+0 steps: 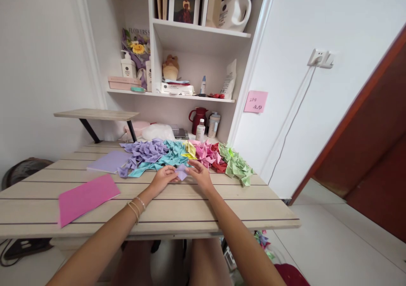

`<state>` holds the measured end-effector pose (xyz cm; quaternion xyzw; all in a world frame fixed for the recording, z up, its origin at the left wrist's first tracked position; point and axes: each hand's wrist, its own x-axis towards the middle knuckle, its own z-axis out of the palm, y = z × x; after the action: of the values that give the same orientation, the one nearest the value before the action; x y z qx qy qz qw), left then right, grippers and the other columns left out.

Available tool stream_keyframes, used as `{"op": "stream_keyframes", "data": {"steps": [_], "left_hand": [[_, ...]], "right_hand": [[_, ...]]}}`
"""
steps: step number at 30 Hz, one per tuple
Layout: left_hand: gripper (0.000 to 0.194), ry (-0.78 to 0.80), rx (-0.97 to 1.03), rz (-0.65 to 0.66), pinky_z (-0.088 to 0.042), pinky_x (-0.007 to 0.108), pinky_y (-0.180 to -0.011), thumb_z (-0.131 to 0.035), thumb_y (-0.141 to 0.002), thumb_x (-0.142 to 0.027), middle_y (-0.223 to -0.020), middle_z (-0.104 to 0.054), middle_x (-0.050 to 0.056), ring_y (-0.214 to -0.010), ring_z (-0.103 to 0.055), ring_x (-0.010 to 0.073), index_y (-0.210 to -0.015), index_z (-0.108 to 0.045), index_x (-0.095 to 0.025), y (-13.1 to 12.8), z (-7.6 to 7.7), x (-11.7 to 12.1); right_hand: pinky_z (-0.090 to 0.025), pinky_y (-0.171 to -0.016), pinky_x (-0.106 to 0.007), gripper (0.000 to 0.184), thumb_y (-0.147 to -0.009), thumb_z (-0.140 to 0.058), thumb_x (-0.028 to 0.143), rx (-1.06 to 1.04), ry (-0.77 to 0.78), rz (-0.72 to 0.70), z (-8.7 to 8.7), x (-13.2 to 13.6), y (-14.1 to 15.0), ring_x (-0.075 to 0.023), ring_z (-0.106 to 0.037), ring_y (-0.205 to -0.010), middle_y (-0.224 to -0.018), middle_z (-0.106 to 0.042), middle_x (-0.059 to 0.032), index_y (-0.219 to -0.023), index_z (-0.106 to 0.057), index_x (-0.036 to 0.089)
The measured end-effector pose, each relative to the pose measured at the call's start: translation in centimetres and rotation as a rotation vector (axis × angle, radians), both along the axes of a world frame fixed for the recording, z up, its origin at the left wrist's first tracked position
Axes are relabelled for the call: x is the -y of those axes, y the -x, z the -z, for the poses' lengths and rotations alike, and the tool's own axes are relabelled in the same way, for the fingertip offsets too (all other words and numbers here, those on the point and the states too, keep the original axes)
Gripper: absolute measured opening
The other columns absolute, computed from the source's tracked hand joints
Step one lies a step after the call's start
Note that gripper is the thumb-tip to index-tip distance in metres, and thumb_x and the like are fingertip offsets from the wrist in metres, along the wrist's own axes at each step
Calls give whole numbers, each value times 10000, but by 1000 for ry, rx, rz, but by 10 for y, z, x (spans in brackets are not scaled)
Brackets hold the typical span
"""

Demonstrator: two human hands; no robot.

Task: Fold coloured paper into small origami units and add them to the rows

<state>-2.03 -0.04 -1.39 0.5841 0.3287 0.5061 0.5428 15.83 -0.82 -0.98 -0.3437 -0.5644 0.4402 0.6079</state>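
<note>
A small folded piece of lilac origami paper (pixel 182 172) is held between my two hands over the middle of the table. My left hand (pixel 163 179) pinches its left side, and my right hand (pixel 199 174) grips the right side with thumb and fingers. Just beyond lie heaps of folded paper pieces: purple ones (pixel 146 152), turquoise ones (pixel 174 153), a few yellow ones (pixel 190 150), pink ones (pixel 206 153), red ones (pixel 219 166) and light green ones (pixel 237 165).
On the slatted table (pixel 152 212), a magenta paper stack (pixel 87 198) and a lilac paper stack (pixel 109 161) lie at left. A small raised shelf (pixel 97 114) stands behind them. A clear bottle (pixel 200 131), red jug (pixel 199 120) and tumbler (pixel 214 124) stand at the back.
</note>
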Motion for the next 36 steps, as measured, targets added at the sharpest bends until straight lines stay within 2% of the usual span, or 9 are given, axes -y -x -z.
{"op": "stream_keyframes", "data": {"steps": [4,7,10,15,19,24,26,32,36], "left_hand": [[272,80,103,45,-492,312,-820,-701,-672,-272,-843,-700,78,-842,-661,184,-833,-518,-151,1,-2,1],[281,117,122,99,-485,349,-846,-694,-683,-277,-910,-696,104,-903,-649,211,-866,-523,-148,1,-3,3],[318,90,32,78,-530,325,-735,-705,-660,-295,-876,-697,85,-788,-675,203,-899,-558,-144,-1,-2,3],[314,64,-57,11,-480,210,-407,-674,-671,-367,-564,-638,5,-397,-598,119,-845,-581,-124,1,1,-1],[429,34,-50,-27,-504,226,-442,-675,-667,-376,-607,-662,7,-448,-626,135,-1006,-533,-155,3,-3,0],[314,-13,-44,-56,-539,280,-558,-694,-635,-371,-688,-690,57,-570,-660,171,-791,-586,-121,2,-5,1],[305,-13,-45,-59,-539,287,-572,-696,-634,-364,-686,-690,58,-581,-662,173,-782,-584,-122,2,-5,1],[524,22,-113,47,-524,283,-593,-714,-628,-319,-731,-700,56,-648,-672,184,-1091,-529,-157,1,-1,4],[306,27,-139,32,-488,214,-521,-718,-619,-319,-669,-676,40,-590,-636,143,-848,-651,-128,1,2,0]], "right_hand": [[-407,-481,-215,341,-574,-731,363,95,24,25,-1,2,0,-97,-513,-529,-670,-615,2,-845,-680,160],[-359,-413,-207,295,-606,-698,406,93,36,-28,-1,4,3,-82,-456,-420,-495,-546,34,-744,-682,147],[-396,-415,-223,336,-651,-648,463,62,54,-52,-2,6,4,-98,-496,-400,-523,-595,15,-787,-654,155],[-493,-563,-280,349,-654,-636,489,19,54,-74,-2,6,4,-165,-633,-575,-687,-677,-40,-790,-614,169],[-493,-613,-288,295,-643,-663,440,28,22,-60,-2,5,3,-175,-637,-623,-673,-672,-39,-734,-617,164],[-468,-585,-264,236,-644,-682,378,80,-29,-37,1,2,2,-155,-602,-588,-617,-643,-30,-668,-612,154],[-462,-577,-259,232,-648,-679,373,95,-46,-29,4,0,2,-151,-596,-590,-632,-642,-29,-688,-609,156],[-452,-573,-249,271,-667,-652,350,140,-78,9,9,-6,1,-140,-584,-614,-684,-635,-16,-859,-619,162],[-433,-548,-243,201,-651,-663,311,198,-90,-9,9,-5,-1,-130,-546,-559,-604,-607,2,-770,-664,150]]}}
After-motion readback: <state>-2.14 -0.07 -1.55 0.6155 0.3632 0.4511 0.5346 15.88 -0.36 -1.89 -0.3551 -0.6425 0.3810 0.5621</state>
